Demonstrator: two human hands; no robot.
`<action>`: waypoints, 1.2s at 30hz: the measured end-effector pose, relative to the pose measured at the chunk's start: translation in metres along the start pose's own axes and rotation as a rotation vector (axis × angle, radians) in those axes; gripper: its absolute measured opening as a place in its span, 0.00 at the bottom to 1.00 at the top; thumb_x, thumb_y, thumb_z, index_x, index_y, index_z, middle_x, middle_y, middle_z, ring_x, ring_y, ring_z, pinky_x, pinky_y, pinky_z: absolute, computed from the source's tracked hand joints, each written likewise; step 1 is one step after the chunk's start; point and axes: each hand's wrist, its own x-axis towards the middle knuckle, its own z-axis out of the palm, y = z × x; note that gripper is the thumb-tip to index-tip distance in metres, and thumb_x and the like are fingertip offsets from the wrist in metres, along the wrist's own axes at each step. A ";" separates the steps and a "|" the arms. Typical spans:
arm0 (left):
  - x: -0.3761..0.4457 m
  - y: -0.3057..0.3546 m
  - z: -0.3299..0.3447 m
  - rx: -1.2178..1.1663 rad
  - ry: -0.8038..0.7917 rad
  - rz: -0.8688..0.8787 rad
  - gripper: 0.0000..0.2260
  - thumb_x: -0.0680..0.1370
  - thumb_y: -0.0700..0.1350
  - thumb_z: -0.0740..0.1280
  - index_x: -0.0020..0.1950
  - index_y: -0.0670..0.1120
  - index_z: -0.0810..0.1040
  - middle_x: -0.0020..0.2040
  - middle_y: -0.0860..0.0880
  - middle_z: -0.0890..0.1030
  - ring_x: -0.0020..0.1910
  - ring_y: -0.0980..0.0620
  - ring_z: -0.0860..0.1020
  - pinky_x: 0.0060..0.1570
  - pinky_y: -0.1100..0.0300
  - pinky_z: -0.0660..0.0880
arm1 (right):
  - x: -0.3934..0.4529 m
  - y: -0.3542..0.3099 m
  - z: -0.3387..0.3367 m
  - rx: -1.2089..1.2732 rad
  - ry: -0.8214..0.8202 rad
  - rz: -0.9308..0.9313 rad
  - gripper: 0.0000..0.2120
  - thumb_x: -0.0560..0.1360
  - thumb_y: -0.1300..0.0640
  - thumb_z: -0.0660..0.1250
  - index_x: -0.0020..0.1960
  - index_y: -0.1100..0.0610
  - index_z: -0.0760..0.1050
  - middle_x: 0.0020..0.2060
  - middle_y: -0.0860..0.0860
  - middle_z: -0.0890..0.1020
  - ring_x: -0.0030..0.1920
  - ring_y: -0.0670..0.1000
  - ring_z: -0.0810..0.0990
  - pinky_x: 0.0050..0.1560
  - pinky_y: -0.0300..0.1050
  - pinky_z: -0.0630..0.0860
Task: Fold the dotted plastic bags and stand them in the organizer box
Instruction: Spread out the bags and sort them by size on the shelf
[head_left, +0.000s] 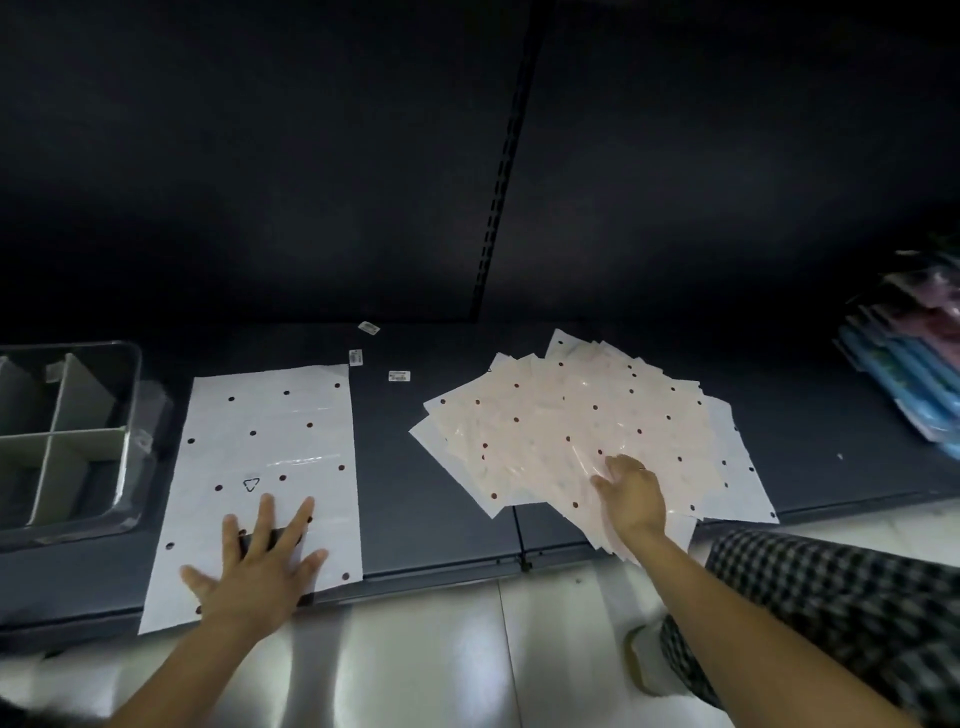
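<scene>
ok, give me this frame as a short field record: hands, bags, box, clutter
left hand: flat, fingers spread, pressing the near end of the single bag
right hand: resting on the fanned pile of bags; grip unclear
single bag: spread flat, unfolded, near edge overhanging the shelf
organizer box: far left, dividers in, no bags visible inside
clutter: small labels behind the bags

Three small labels (368, 328) lie on the dark shelf (426, 467); packaged goods (904, 374) at right.
</scene>
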 end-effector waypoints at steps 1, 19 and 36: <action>0.001 0.000 0.000 -0.009 0.005 0.000 0.29 0.79 0.65 0.46 0.66 0.65 0.26 0.76 0.54 0.33 0.76 0.44 0.36 0.68 0.30 0.44 | 0.000 0.004 0.000 0.037 0.049 0.008 0.12 0.77 0.59 0.64 0.59 0.62 0.77 0.60 0.56 0.79 0.59 0.57 0.76 0.56 0.46 0.72; -0.020 0.096 -0.007 -1.044 -0.165 0.519 0.39 0.73 0.41 0.73 0.76 0.55 0.54 0.71 0.55 0.68 0.67 0.57 0.71 0.63 0.63 0.70 | -0.069 -0.158 0.015 0.982 -0.446 -0.002 0.06 0.78 0.60 0.64 0.42 0.57 0.74 0.29 0.50 0.81 0.27 0.45 0.80 0.33 0.37 0.78; -0.015 0.030 -0.068 -1.227 -0.376 0.397 0.20 0.79 0.39 0.63 0.65 0.61 0.71 0.60 0.63 0.79 0.60 0.63 0.76 0.49 0.69 0.75 | -0.065 -0.143 0.030 0.658 -0.562 -0.076 0.29 0.78 0.46 0.62 0.75 0.50 0.56 0.70 0.52 0.65 0.70 0.52 0.66 0.65 0.45 0.66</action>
